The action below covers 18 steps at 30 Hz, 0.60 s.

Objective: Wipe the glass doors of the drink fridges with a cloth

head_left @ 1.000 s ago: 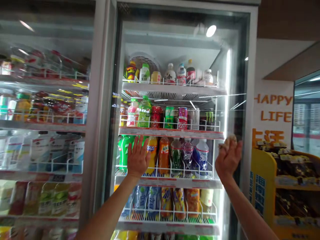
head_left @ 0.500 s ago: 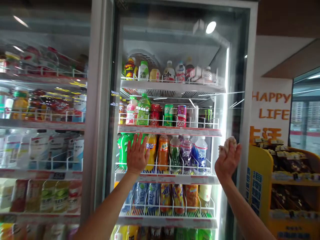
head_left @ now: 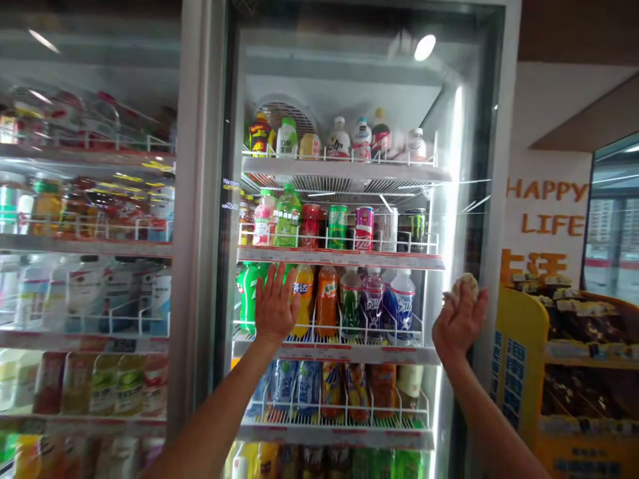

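Note:
Palm forward and fingers stretched upward, my left hand (head_left: 275,305) rests flat against the glass door (head_left: 339,63) of a drinks fridge, in front of the shelf with orange soda bottles (head_left: 327,303). My right hand (head_left: 458,326) is near the right side of the same door, by the bright light strip. It presses a crumpled pale cloth (head_left: 465,287) to the glass; the cloth bunches out above the fingers. Behind the glass, bottles and cans (head_left: 337,227) stand in rows on wire-fronted shelves.
A second fridge section with bottles (head_left: 82,293) lies left of the metal door frame (head_left: 194,199). To the right stands a yellow display rack (head_left: 522,346) of packaged goods. Orange lettering (head_left: 552,206) is on the wall above it.
The view has shifted slightly. My right hand and the cloth sit a touch farther right; my left hand keeps nearly the same place on the glass.

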### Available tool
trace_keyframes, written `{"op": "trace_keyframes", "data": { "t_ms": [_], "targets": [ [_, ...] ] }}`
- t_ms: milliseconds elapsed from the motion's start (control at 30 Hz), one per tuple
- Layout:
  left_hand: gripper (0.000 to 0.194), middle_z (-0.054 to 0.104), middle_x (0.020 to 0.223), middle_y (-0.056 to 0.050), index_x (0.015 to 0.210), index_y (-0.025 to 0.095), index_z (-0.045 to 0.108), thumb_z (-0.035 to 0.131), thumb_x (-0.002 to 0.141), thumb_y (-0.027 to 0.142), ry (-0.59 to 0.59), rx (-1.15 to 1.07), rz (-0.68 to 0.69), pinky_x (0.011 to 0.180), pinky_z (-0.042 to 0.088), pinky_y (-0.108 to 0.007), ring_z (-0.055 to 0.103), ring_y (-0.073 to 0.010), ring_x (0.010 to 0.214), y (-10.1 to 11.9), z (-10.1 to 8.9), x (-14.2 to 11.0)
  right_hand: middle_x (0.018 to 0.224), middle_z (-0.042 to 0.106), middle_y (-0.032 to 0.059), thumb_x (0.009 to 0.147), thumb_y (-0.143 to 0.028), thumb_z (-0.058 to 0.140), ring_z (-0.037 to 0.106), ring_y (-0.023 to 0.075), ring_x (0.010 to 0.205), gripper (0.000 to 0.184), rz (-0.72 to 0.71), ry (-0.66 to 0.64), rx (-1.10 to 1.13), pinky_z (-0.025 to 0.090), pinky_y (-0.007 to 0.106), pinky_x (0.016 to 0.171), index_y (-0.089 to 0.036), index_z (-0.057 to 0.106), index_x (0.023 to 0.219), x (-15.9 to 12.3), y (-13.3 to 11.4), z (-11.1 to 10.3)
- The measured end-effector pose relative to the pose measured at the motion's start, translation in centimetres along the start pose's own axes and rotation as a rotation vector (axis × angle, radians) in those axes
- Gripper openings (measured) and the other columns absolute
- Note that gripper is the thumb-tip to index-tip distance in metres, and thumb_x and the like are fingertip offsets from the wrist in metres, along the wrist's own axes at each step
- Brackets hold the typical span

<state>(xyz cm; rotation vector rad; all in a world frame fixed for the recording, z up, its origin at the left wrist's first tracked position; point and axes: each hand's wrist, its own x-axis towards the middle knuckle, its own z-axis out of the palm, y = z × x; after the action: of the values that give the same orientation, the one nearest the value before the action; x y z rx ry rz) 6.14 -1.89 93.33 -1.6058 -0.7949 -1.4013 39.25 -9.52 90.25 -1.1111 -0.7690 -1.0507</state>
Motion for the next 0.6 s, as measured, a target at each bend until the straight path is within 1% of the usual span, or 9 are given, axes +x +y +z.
{"op": "trace_keyframes", "data": {
  "t_ms": [100,167,233,300,367,433,500,533,600],
  "targets": [
    [0.063,0.025,0.147,-0.006,0.143,0.025,0.019,0.044,0.086,0.026,-0.005,-0.019,-0.013,0.112,0.016,-0.046,0.020,-0.0229,0.137,-0.1,0.0,-0.1,0.148,0.027,0.0045,0.085,-0.021,0.045,0.030,0.0225,0.134,0.053,-0.205,-0.173,0.092,0.032,0.048,0.106,-0.032,0.035,0.136,-3.7,-5.8,0.0],
    [0.062,0.025,0.147,-0.006,0.143,0.025,0.019,0.045,0.086,0.027,-0.009,-0.030,-0.008,0.112,0.016,-0.047,0.020,-0.0231,0.137,-0.2,0.0,-0.1,0.147,0.030,0.0006,0.084,-0.018,0.045,0.029,0.0199,0.135,0.056,-0.512,-0.375,0.181,0.033,0.044,0.107,-0.035,0.034,0.136,-7.1,-9.3,-0.4],
    [0.061,0.025,0.147,-0.006,0.142,0.025,0.021,0.045,0.086,0.027,-0.014,-0.039,-0.003,0.112,0.015,-0.047,0.019,-0.0234,0.137,-0.3,0.0,-0.2,0.145,0.033,-0.0005,0.083,-0.016,0.046,0.029,0.0194,0.134,0.059,-0.678,-0.474,0.210,0.032,0.044,0.108,-0.036,0.032,0.137,-9.0,-9.7,-0.8],
    [0.060,0.024,0.147,-0.006,0.142,0.024,0.022,0.044,0.086,0.027,-0.018,-0.043,-0.008,0.112,0.015,-0.046,0.019,-0.0233,0.137,-0.3,0.0,-0.2,0.146,0.033,-0.0001,0.082,-0.017,0.047,0.031,0.0210,0.134,0.062,-0.613,-0.411,0.146,0.031,0.047,0.108,-0.037,0.029,0.138,-8.2,-6.9,-1.1],
    [0.059,0.025,0.147,-0.007,0.142,0.024,0.023,0.044,0.086,0.027,-0.019,-0.044,-0.013,0.113,0.014,-0.046,0.019,-0.0231,0.137,-0.2,0.0,-0.2,0.147,0.029,0.0033,0.084,-0.018,0.047,0.032,0.0249,0.133,0.061,-0.396,-0.240,0.044,0.030,0.053,0.106,-0.037,0.027,0.139,-5.4,-2.9,-1.0],
    [0.059,0.025,0.147,-0.007,0.141,0.023,0.024,0.043,0.086,0.027,-0.019,-0.045,-0.018,0.113,0.014,-0.046,0.019,-0.0231,0.137,-0.1,0.0,-0.2,0.148,0.027,0.0091,0.086,-0.022,0.044,0.031,0.0284,0.133,0.056,-0.177,-0.081,-0.006,0.030,0.058,0.104,-0.029,0.028,0.140,-2.3,-0.2,-0.4],
    [0.058,0.026,0.146,-0.007,0.141,0.023,0.025,0.043,0.086,0.028,-0.023,-0.043,-0.021,0.113,0.013,-0.046,0.019,-0.0229,0.137,-0.1,0.0,-0.2,0.148,0.025,0.0109,0.088,-0.024,0.041,0.028,0.0290,0.134,0.053,-0.078,-0.033,0.000,0.030,0.057,0.104,-0.024,0.030,0.139,-1.3,-0.6,0.0],
    [0.058,0.026,0.147,-0.007,0.141,0.023,0.025,0.043,0.086,0.027,-0.024,-0.041,-0.022,0.113,0.013,-0.046,0.019,-0.0227,0.137,-0.1,-0.1,-0.1,0.149,0.024,0.0097,0.088,-0.023,0.041,0.026,0.0286,0.135,0.053,-0.098,-0.076,0.021,0.030,0.056,0.105,-0.025,0.030,0.140,-1.9,-1.7,0.0],
    [0.058,0.026,0.147,-0.007,0.141,0.022,0.025,0.043,0.086,0.027,-0.024,-0.035,-0.017,0.113,0.014,-0.045,0.019,-0.0224,0.137,-0.1,-0.1,-0.1,0.149,0.023,0.0051,0.085,-0.018,0.042,0.023,0.0262,0.137,0.057,-0.273,-0.263,0.086,0.029,0.053,0.107,-0.029,0.028,0.140,-4.8,-4.9,-0.4]
  ]
}}
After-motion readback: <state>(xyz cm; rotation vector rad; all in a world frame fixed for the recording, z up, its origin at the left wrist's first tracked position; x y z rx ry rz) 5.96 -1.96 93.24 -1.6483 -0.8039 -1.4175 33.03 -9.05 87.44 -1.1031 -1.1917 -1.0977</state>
